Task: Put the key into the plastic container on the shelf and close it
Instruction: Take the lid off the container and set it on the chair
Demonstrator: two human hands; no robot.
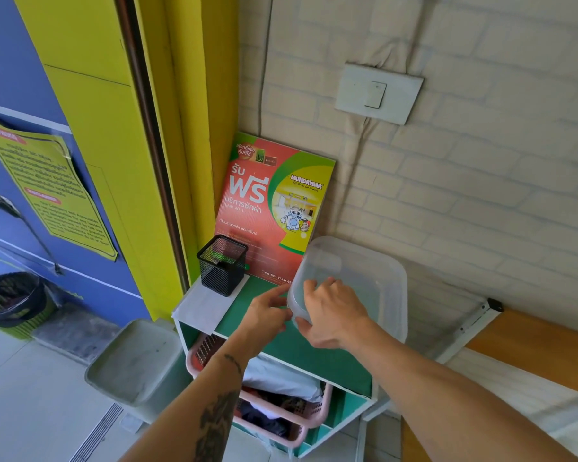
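A pale painted brick wall [481, 181] rises behind the hands, with a yellow door frame [114, 161] and blue wall [20, 61] off beyond the left hand. A white switch plate [379, 93] sits on the brick high above the right hand. Under both hands stands a small shelf [274, 345] with a green top and white edges. To the right of the right forearm an orange board on a white bracket [474, 325] runs along the wall.

A red and green laundry poster [274, 208] leans upright against the corner, beyond the hands. The plastic container [357, 285], translucent and rectangular, rests on the shelf top with its near left corner directly under the right hand. A grey bin [137, 358] stands on the floor to the left of the left forearm, and a pink basket [281, 411] of clothes sits in the shelf below that arm. A black mesh pen holder [222, 265] stands on a sheet of white paper [204, 305], beyond and left of the left hand.

The right hand [331, 311] curls over the container's near left edge, fingers on top and thumb against the side wall, gripping it. The left hand [269, 310] lies just beside that same corner, fingers bent toward it and touching or nearly touching the wall; whether it pinches anything cannot be told. The key is not visible in either hand or through the container.
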